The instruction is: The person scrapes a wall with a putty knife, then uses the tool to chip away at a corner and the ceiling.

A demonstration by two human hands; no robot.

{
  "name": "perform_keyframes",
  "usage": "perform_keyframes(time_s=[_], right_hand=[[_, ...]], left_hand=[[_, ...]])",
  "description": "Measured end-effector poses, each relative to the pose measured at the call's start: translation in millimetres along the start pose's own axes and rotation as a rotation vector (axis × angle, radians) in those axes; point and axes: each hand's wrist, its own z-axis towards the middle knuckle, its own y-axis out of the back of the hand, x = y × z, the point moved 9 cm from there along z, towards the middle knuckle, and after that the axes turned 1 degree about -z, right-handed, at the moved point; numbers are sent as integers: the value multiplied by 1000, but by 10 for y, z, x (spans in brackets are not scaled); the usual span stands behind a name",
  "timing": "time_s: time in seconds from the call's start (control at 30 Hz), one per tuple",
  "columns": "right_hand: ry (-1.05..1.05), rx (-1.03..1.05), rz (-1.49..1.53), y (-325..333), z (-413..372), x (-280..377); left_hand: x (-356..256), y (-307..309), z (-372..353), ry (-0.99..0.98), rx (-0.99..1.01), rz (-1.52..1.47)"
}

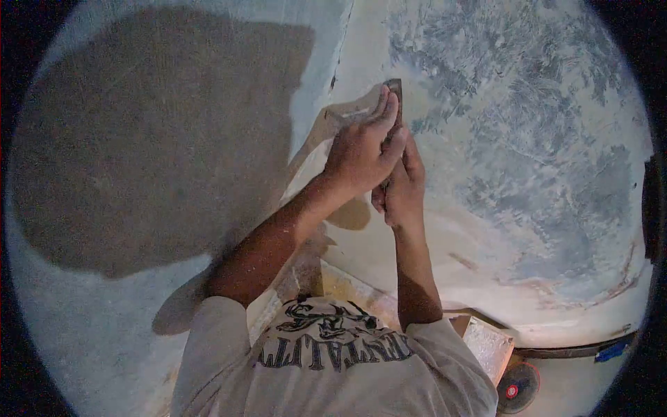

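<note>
A dark, narrow block (396,85), seen nearly edge-on, stands against the pale curved panel (451,243). My left hand (363,149) is closed on its upper part, with the fingers stretched along it toward the far end. Below, my right hand (404,187) wraps round the lower part of the same block, close against my left hand. Most of the block is hidden by my fingers, and its working face does not show. Grey, smeared patches (521,104) cover the panel to the right of both hands.
A grey floor (90,313) lies to the left, with a large dark shadow on it. Near my right sleeve are a shiny box-like thing (490,344) and a dark round disc (520,389) with a red centre. A blue strip (615,351) sits by the panel's lower edge.
</note>
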Motion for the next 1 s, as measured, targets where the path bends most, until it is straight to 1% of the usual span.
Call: perform_keyframes(time_s=[0.03,0.07,0.13,0.23,0.33,0.43,0.53,0.63,0.73,0.83,0.9,0.97,1.0], right_hand=[[-42,-4,50,-5,-33,75],[-62,-1,67,-13,-54,127],[-44,10,76,-81,-20,168],[7,5,45,-78,24,73],[5,4,21,-43,-7,133],[-14,52,30,-142,30,301],[35,29,13,-94,61,182],[-6,-28,-8,-20,29,131],[-5,-12,23,-108,19,205],[43,4,-22,-22,42,145],[84,22,-48,-25,85,155],[69,38,-48,-105,77,246],[28,36,-33,-237,-30,462]], left_hand=[[-19,-10,15,-16,-7,4],[4,2,35,7,-19,-25],[42,46,58,64,-41,-82],[-6,56,62,9,-24,11],[-6,17,22,42,-21,-66],[9,100,78,5,-74,-32],[38,105,120,19,-24,-12],[-37,55,66,-34,3,27],[13,78,81,29,-12,-77],[-19,78,87,-47,-23,37],[-10,74,62,-36,-32,-46],[30,107,89,-13,-55,-112],[61,116,107,7,-65,-142]])
